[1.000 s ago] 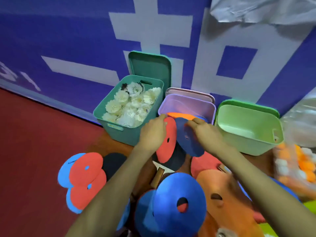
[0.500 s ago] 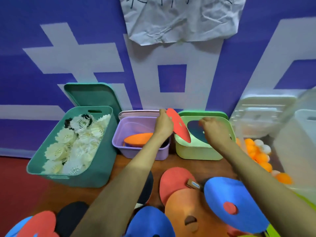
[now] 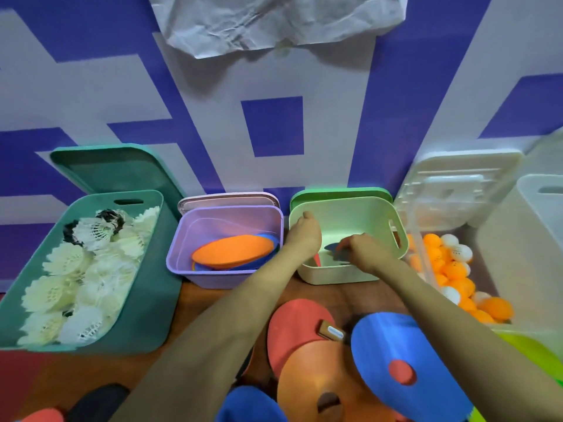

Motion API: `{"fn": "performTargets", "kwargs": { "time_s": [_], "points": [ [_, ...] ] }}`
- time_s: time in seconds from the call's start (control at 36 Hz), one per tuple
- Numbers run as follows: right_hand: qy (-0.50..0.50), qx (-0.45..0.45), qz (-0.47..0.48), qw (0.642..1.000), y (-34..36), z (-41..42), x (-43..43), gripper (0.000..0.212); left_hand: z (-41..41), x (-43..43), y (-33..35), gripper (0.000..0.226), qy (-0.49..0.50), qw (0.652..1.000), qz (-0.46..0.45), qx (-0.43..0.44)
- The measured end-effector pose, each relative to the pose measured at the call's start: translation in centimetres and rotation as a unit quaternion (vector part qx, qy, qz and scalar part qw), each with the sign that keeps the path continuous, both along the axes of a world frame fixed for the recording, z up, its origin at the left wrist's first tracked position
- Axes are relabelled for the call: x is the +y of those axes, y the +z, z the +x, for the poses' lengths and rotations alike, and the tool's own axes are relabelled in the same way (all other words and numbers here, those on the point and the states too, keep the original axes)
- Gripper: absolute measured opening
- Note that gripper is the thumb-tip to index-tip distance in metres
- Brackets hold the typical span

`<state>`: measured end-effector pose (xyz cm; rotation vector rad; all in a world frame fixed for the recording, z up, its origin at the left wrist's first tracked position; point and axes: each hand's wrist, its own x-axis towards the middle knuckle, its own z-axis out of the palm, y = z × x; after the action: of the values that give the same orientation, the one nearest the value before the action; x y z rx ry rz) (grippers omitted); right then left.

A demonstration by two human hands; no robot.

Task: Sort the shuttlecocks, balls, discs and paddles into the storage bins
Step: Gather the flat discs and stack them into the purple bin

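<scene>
In the pale green bin [image 3: 350, 213] at the floor's far edge, the right hand [image 3: 365, 256] pinches a blue flat piece [image 3: 331, 247] lying crosswise toward the left hand [image 3: 303, 236]; whether that curled hand holds the red piece [image 3: 317, 259] is hidden.

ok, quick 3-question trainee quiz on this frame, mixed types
1. Fill in: the top disc in the purple bin is ____.
2. True or false: the teal bin holds shuttlecocks.
3. The left hand and the right hand, which pinches a blue piece, are inside which bin? A teal, B purple, C green.

Key: 1 orange; 2 true; 3 C.
</scene>
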<state>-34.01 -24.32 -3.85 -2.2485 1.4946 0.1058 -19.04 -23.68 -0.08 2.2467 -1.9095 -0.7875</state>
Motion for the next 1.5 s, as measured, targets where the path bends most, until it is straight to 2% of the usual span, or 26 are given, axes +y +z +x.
{"fn": "performTargets", "kwargs": {
  "time_s": [0.06,0.14,0.22,0.28,0.36,0.42,0.44,0.5,0.56,0.61,0.67,0.78,0.83,0.89,1.0,1.11,1.33,1.5],
  "points": [
    [-0.009,-0.013,0.008,1.000,0.1,-0.2,-0.3,0.024,0.3,-0.1,-0.5,0.050,-0.005,1.000,0.006,-0.017],
    [-0.015,-0.005,-0.017,1.000,0.8,-0.4,-0.8,0.037,0.5,-0.1,-0.9,0.047,-0.015,1.000,0.022,-0.014],
    [-0.029,0.019,-0.120,0.992,2.2,-0.4,-1.0,0.050,0.6,-0.1,-1.0,0.044,-0.025,1.000,0.002,-0.010],
    [-0.020,0.010,-0.187,0.982,3.2,-0.3,-1.0,0.049,0.6,-0.2,-1.2,0.054,-0.026,0.999,-0.027,0.014],
    [0.069,-0.003,-0.315,0.947,4.8,-0.1,-0.7,0.049,0.5,-0.2,-1.3,0.063,0.008,0.993,-0.070,0.096],
    [0.117,-0.014,-0.354,0.928,5.2,-0.3,-0.5,0.055,0.5,-0.1,-0.9,0.059,0.034,0.990,-0.064,0.120],
    [0.137,0.010,-0.338,0.931,5.2,-0.3,-0.4,0.053,0.4,0.0,-0.7,0.058,0.037,0.992,-0.049,0.106],
    [0.148,0.105,-0.215,0.960,4.2,-0.4,-0.6,0.049,0.2,0.1,-0.9,0.060,0.029,0.997,-0.010,0.070],
    [0.132,0.140,-0.101,0.976,2.3,-0.6,-0.9,0.058,-0.2,0.4,-1.1,0.056,0.010,0.999,0.022,0.042],
    [0.090,0.109,0.006,0.990,0.6,-0.8,-1.0,0.062,-0.6,0.5,-1.3,0.054,-0.004,0.999,0.037,0.016],
    [0.059,0.085,0.095,0.990,-0.1,-0.9,-1.2,0.055,-0.7,0.5,-1.5,0.057,-0.016,0.999,0.034,-0.012],
    [0.050,0.084,0.189,0.977,0.9,-0.5,-1.9,0.036,-0.6,0.9,-1.8,0.065,-0.055,0.996,0.034,-0.064],
    [0.031,0.064,0.190,0.979,1.0,-0.3,-2.0,0.034,-0.4,1.0,-1.4,0.050,-0.079,0.993,0.017,-0.081],
    [-0.002,0.006,0.162,0.987,0.9,-0.1,-1.9,0.031,-0.3,1.3,-1.0,0.040,-0.095,0.993,-0.008,-0.073],
    [-0.014,-0.020,0.099,0.995,1.3,0.6,-1.2,0.029,0.4,2.2,0.0,0.042,-0.104,0.990,-0.065,-0.066],
    [0.010,-0.039,0.066,0.997,2.6,2.3,0.6,0.027,1.8,4.9,1.4,0.040,-0.066,0.991,-0.114,-0.037],
    [0.138,-0.095,-0.020,0.986,5.5,10.1,8.1,0.022,8.9,14.4,3.4,0.031,0.068,0.986,-0.148,0.020],
    [0.262,-0.091,-0.006,0.961,5.5,18.2,14.6,0.027,16.5,24.4,2.3,0.029,0.185,0.974,-0.123,-0.029]
  ]
}}
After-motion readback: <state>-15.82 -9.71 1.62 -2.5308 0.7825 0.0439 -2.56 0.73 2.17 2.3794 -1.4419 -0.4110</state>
